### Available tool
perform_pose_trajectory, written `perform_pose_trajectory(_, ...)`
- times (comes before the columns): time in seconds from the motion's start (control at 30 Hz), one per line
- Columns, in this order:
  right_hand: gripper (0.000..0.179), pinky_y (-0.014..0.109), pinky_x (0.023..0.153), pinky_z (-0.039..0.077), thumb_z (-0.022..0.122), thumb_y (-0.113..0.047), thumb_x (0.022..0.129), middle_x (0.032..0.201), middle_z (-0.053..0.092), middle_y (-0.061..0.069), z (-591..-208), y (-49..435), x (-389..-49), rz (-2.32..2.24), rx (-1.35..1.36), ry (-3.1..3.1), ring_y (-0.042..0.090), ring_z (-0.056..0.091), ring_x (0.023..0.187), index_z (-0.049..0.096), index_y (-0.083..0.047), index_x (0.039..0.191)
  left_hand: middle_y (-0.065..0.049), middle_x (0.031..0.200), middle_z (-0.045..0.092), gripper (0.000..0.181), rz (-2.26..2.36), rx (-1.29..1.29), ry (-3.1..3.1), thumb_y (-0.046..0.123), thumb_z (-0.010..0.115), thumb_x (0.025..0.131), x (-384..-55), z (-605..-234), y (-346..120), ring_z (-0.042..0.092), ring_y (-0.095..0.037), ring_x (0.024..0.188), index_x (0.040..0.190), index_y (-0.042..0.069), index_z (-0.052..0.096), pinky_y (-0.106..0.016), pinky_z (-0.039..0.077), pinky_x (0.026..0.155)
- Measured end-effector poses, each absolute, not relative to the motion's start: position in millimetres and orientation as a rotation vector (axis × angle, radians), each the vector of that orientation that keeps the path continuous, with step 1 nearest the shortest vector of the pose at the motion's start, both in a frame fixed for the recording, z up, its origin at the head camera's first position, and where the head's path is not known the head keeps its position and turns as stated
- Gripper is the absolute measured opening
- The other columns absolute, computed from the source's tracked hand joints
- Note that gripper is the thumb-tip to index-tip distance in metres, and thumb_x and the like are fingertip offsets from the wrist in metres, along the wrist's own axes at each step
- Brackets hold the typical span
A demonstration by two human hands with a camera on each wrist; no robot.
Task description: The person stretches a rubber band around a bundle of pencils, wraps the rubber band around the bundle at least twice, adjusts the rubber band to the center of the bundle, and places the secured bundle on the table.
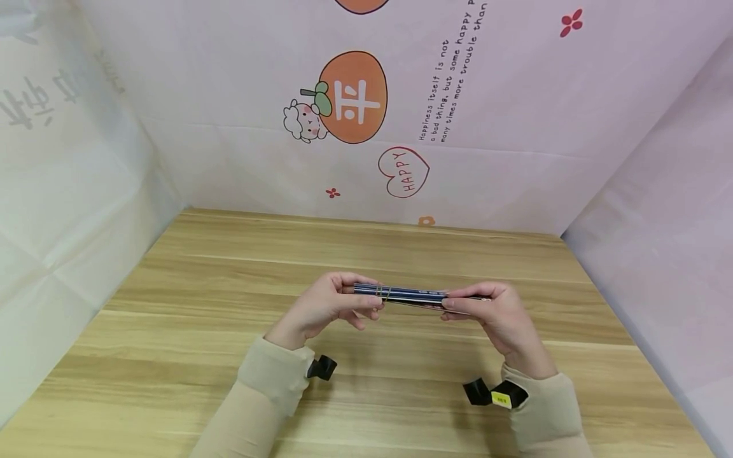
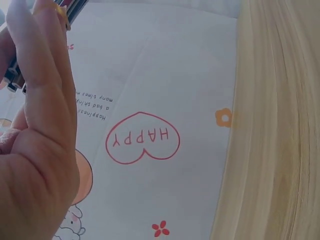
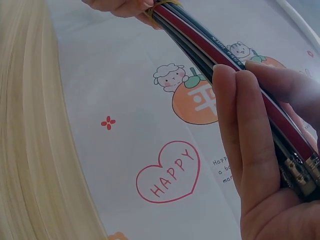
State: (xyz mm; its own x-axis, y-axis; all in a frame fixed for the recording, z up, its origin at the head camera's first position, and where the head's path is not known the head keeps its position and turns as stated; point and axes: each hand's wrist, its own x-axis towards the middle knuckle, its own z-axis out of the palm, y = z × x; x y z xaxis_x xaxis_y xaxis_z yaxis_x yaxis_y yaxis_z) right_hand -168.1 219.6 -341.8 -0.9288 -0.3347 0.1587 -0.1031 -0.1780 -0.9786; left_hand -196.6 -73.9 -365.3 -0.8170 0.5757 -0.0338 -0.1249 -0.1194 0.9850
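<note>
A bundle of dark blue and dark red pencils [image 1: 412, 295] is held level over the table, spanning both hands. Yellow rubber band [image 1: 382, 292] loops circle it near its left end. There my left hand [image 1: 321, 308] pinches the bundle between thumb and fingers, close to the band. My right hand [image 1: 504, 321] grips the other end, thumb on the near side. In the right wrist view, metal ferrules [image 3: 297, 172] show at that end, beside the palm. Plain pencil ends [image 2: 14, 80] poke out past the left fingers in the left wrist view.
Below the hands lies a wood-grain table [image 1: 395, 401]. A white printed sheet [image 1: 492, 178] hangs behind it, with pale sheets on both sides. Black camera mounts [image 1: 323, 367] stick out from both sleeve cuffs.
</note>
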Motion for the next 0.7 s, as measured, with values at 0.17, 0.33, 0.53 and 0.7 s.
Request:
perform_pose_trajectory(0.17, 0.036, 0.033, 0.071, 0.062, 0.060, 0.018, 0.086, 0.087, 0.077, 0.007, -341.6, 219.4, -168.9, -2.256, -0.515, 1.896, 0.018, 0.075, 0.072, 0.080, -0.011, 0.087, -0.004, 0.088, 0.076, 0.037, 2.002, 0.505, 1.748, 0.009, 0.074, 0.088, -197.2, -365.4, -72.0, 0.073, -0.016, 0.081, 0.120, -0.005, 0.062, -0.038, 0.062, 0.069)
perform_pose_trajectory(0.33, 0.037, 0.031, 0.071, 0.062, 0.060, 0.019, 0.086, 0.087, 0.077, 0.006, -343.7, 219.6, -169.3, -2.250, -0.516, 1.893, 0.016, 0.075, 0.072, 0.080, -0.013, 0.086, -0.005, 0.088, 0.075, 0.033, 2.017, 0.496, 1.799, 0.009, 0.075, 0.087, -197.4, -365.0, -73.4, 0.072, -0.017, 0.083, 0.116, -0.004, 0.065, -0.044, 0.062, 0.072)
perform_pose_trajectory(0.53, 0.037, 0.031, 0.070, 0.062, 0.059, 0.018, 0.086, 0.088, 0.077, 0.006, -343.9, 220.1, -169.9, -2.260, -0.524, 1.883, 0.016, 0.075, 0.072, 0.080, -0.012, 0.087, -0.004, 0.091, 0.069, 0.033, 2.047, 0.463, 1.834, 0.009, 0.077, 0.085, -198.1, -365.3, -74.9, 0.070, -0.018, 0.081, 0.114, -0.002, 0.065, -0.053, 0.059, 0.080)
perform_pose_trajectory(0.7, 0.036, 0.031, 0.070, 0.062, 0.058, 0.017, 0.088, 0.087, 0.077, 0.006, -343.5, 221.9, -170.7, -2.279, -0.513, 1.857, 0.016, 0.075, 0.072, 0.080, -0.012, 0.087, -0.004, 0.095, 0.067, 0.031, 2.109, 0.424, 1.837, 0.004, 0.076, 0.084, -198.1, -364.4, -76.8, 0.068, -0.018, 0.081, 0.112, 0.002, 0.063, -0.055, 0.059, 0.080)
